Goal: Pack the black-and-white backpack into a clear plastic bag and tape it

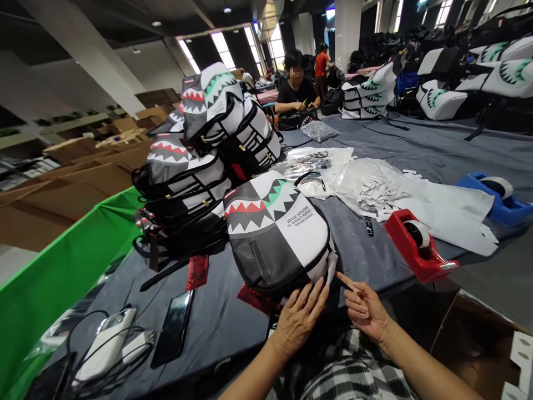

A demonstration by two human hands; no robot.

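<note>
Head view: a checked shirt (353,372) is seen at the bottom of the frame, with two bare hands held apart above a grey cloth-covered table (233,328). The left hand (297,319) is spread open, its fingers laid against the lower edge of a grey-and-white backpack (277,233), which lies flat on the table and is not clamped. The right hand (366,311) is held open just beside the same edge, with its index finger (345,281) extended toward the bag. A shark mouth is printed on the backpack, and "SPRAYGROUND" and "SHARK CENTRAL" can be read on its white half; the smaller print cannot be made out.

A smartphone (172,328) and a white power bank (106,344) with black cables are placed to the left, and red foil pieces (197,272) lie near the bag. A red tape dispenser (418,244) is set to the right, and a blue tape dispenser (495,197) is set beyond it, past loose plastic sheets (400,191). Stacked matching backpacks (183,166) rise behind the bag. Farther back, a seated co-worker (295,83) is seen handling a bag, and a person in an orange shirt (320,64) stands beyond.
</note>
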